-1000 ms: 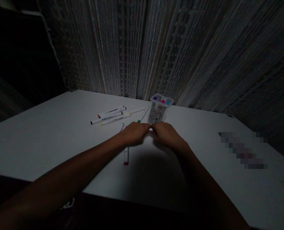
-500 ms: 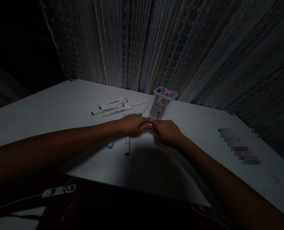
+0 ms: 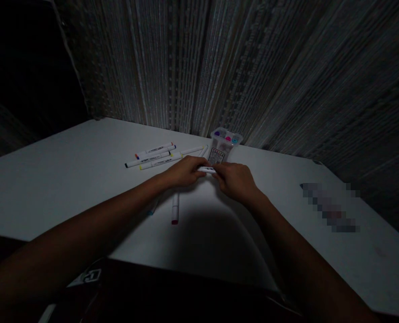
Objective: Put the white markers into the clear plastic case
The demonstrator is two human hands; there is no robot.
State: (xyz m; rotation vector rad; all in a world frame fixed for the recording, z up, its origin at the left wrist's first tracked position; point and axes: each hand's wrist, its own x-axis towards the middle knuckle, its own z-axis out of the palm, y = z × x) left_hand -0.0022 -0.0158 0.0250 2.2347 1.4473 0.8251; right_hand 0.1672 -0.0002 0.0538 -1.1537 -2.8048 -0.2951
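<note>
Between my two hands is a white marker (image 3: 206, 170), lying crosswise, its ends hidden in my fingers. My left hand (image 3: 186, 171) grips its left end and my right hand (image 3: 234, 179) its right end. Just behind them stands a clear plastic marker case (image 3: 225, 142) with a printed label and purple, pink and blue marker ends at its top. Left of my hands lie several white markers (image 3: 154, 158) with orange, blue, black and yellow ends. A red-ended marker (image 3: 175, 210) and a partly hidden blue-ended marker (image 3: 152, 208) lie below my left hand.
The white table (image 3: 67, 179) reaches back to a striped curtain (image 3: 186, 67). A blurred-out long object (image 3: 330, 208) lies on its right side. Under the front edge, a white power strip (image 3: 90, 275) shows in the dark. The light is dim.
My hands have turned and drawn slightly apart, so the marker's white middle now shows between them. My left forearm has swung lower. The view has shifted a little.
</note>
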